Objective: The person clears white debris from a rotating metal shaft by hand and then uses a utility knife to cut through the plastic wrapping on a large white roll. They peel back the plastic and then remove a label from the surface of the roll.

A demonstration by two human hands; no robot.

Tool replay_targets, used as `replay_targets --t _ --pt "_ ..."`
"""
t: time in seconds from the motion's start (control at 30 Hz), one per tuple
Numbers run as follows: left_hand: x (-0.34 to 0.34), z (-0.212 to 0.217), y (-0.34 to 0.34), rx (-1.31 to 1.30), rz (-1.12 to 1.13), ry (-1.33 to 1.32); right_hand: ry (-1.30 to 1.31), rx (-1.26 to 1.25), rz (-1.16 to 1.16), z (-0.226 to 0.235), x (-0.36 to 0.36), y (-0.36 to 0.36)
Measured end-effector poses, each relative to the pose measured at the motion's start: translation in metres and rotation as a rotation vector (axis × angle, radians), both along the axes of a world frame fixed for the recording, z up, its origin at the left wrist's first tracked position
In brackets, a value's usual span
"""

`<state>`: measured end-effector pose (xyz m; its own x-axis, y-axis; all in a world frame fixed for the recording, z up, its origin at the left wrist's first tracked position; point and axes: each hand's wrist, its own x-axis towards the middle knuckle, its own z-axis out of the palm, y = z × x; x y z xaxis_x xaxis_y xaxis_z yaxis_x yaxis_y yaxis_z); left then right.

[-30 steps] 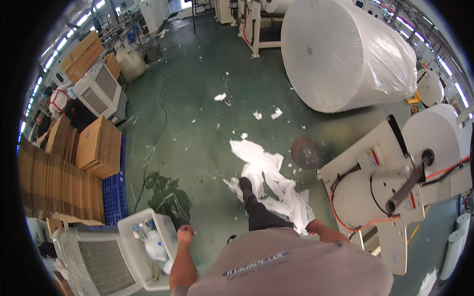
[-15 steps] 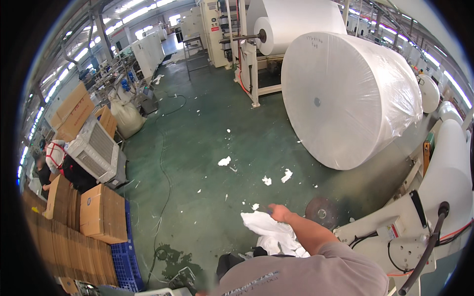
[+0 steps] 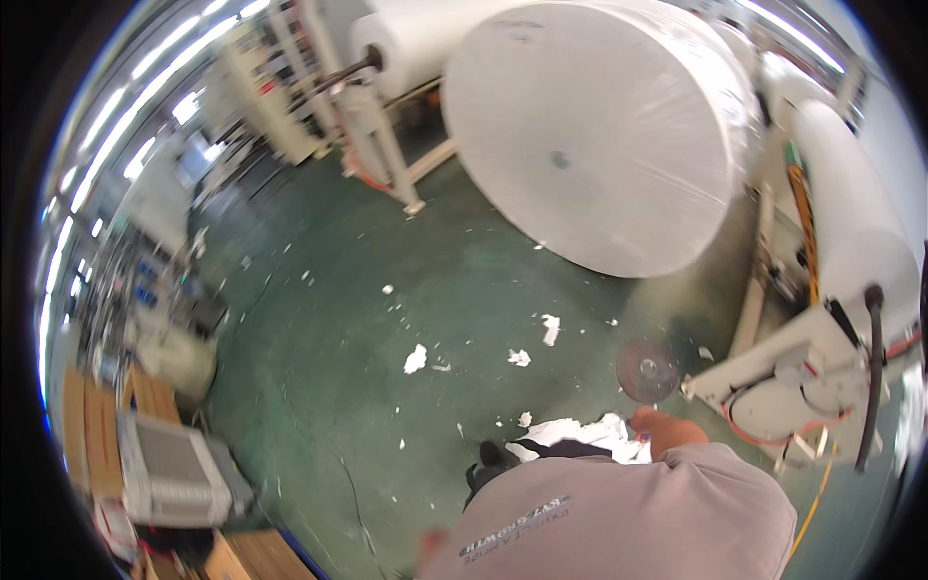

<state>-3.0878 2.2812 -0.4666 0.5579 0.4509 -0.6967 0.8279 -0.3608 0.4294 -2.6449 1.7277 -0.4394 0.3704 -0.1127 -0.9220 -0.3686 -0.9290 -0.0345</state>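
Note:
My right hand reaches down past my shirt with its fingers curled at the right end of a crumpled sheet of white paper. The fingertips are partly hidden and blurred. The paper lies low, close to the green floor, and my dark shoe and trouser leg cover part of it. My left hand shows only as a smeared patch at the lower edge, beside my shirt, so its fingers are not readable. Small white scraps lie on the floor ahead.
A huge wrapped white paper roll stands ahead. On the right is a machine frame with a black bar and another roll. A round brown disc lies on the floor. Left are a grey air cooler, cardboard boxes and a cable.
My view has swung, so the big roll sits further left and the cooler lower. My right hand and the paper appear further right. A smeared left hand shows at the lower edge.

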Motion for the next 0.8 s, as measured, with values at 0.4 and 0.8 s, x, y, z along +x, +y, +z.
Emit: replay_targets --t 0.4,0.8 --pt "0.417 0.049 0.176 -0.101 0.342 -0.416 -0.59 0.456 -1.417 -0.015 0.089 0.022" --pt "0.565 0.034 0.149 0.057 -0.563 0.071 -1.015 0.508 -2.023 0.006 0.465 -0.075"
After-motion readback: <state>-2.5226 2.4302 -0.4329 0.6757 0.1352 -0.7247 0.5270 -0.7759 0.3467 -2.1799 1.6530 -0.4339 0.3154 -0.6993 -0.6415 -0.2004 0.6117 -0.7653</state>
